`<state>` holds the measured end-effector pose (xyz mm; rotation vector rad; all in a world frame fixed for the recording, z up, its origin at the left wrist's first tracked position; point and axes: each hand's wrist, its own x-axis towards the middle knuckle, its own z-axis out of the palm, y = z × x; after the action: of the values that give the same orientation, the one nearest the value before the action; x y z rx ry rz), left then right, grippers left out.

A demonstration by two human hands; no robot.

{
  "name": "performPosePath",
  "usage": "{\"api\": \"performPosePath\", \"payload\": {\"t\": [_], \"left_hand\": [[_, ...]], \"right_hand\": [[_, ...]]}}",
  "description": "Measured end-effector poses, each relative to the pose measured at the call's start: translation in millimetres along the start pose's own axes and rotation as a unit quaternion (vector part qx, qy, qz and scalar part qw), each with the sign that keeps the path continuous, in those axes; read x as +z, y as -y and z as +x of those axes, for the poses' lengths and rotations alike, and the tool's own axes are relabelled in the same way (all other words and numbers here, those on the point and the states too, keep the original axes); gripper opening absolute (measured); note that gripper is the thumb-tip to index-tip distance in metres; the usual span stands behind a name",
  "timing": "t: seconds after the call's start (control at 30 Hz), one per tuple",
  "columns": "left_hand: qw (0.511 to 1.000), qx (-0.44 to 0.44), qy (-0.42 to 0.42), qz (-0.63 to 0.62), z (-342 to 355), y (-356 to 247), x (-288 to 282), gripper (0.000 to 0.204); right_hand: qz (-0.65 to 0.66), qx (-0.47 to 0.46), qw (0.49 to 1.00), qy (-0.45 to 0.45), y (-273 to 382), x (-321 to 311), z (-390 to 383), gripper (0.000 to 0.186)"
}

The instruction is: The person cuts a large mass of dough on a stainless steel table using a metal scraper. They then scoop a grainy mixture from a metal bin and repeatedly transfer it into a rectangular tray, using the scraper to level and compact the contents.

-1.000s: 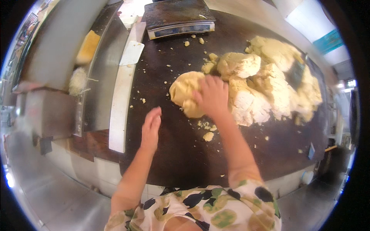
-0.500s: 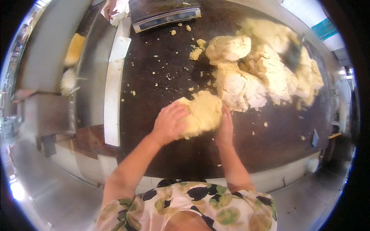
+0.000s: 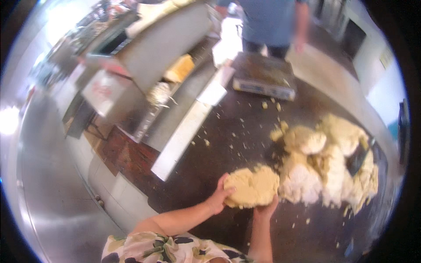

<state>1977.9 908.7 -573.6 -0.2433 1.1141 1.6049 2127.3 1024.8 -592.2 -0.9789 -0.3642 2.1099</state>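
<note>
In the head view, we are holding a pale yellow lump of dough (image 3: 251,187) between our two hands over the dark counter (image 3: 228,144), and we cannot tell whether its underside is touching the surface. Our left hand (image 3: 218,197) is gripping the lump's left end, the thumb lying against its face and the fingers curling around its rim. Our right hand (image 3: 266,208) is supporting the lower right side; its fingers are mostly hiding behind the dough, so we cannot tell how they are spreading. We are keeping the lump toward the counter's near edge, just beside a large heap of dough (image 3: 301,179) that is spreading toward the right edge. A dark flat tool (image 3: 357,161) is standing out of that heap, and crumbs (image 3: 207,142) are lying scattered about.

Along the left edge we are seeing a long white strip (image 3: 182,142), with a white flat piece (image 3: 212,94) resting across it. At the far edge a scale (image 3: 264,74) is standing, and a person in a blue top (image 3: 268,22) is standing beyond it. Past the left edge, a yellow block (image 3: 180,69) and pale shreds (image 3: 158,94) are lying close together.
</note>
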Motion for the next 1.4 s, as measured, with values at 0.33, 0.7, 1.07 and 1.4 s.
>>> {"api": "performPosePath", "payload": {"t": [0.33,0.7,1.07,1.4], "left_hand": [[0.961,0.254,0.101,-0.052,-144.8,-145.4,45.0,0.09],[0.845,0.513,0.15,0.031,-215.6,-514.0,35.7,0.065],[0.796,0.566,-0.119,0.18,-262.9,-618.3,-231.2,0.051],[0.9,0.303,-0.292,0.111,-371.8,-591.7,-510.3,0.038]], "right_hand": [[0.034,-0.04,0.984,0.168,25.4,209.8,-71.0,0.064],[-0.027,-0.248,0.837,0.488,18.9,602.1,-125.2,0.054],[-0.469,-0.621,0.545,0.313,-148.8,684.6,-99.0,0.05],[-0.718,-0.523,0.409,0.209,-180.3,732.5,-166.1,0.052]]}}
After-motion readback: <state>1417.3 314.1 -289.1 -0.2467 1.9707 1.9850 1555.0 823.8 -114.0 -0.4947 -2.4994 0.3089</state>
